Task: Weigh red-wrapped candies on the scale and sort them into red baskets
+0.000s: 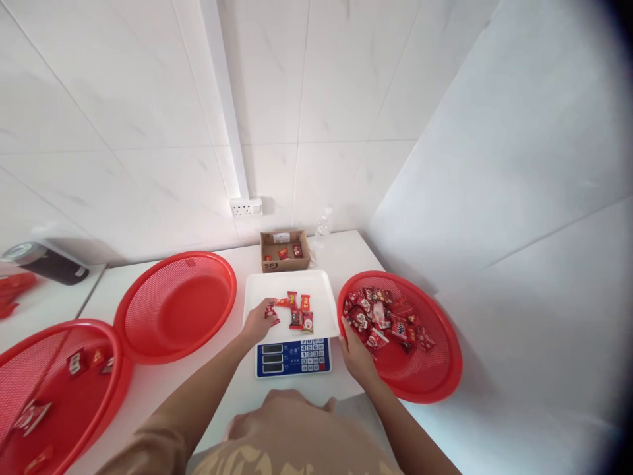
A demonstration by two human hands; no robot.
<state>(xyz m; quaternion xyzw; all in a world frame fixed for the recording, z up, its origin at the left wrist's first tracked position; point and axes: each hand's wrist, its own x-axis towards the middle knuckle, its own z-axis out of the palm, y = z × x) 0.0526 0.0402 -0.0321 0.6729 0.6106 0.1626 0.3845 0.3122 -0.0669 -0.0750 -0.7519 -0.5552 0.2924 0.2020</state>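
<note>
A glossy red snack packet [271,314] is being pinched by the left hand [258,323]; the round perforated basket [448,359] is being touched by the right hand [357,357], grip unclear.

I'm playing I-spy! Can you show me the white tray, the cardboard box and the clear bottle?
White tray [262,287]: head view, on its bare upper-left surface.
Cardboard box [293,266]: head view, on its front wall.
Clear bottle [324,225]: head view, on its middle.

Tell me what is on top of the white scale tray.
Several small wrapped packets lie on the white tray, with the left hand over its left side. Whatever the hand covers cannot be seen.
</note>
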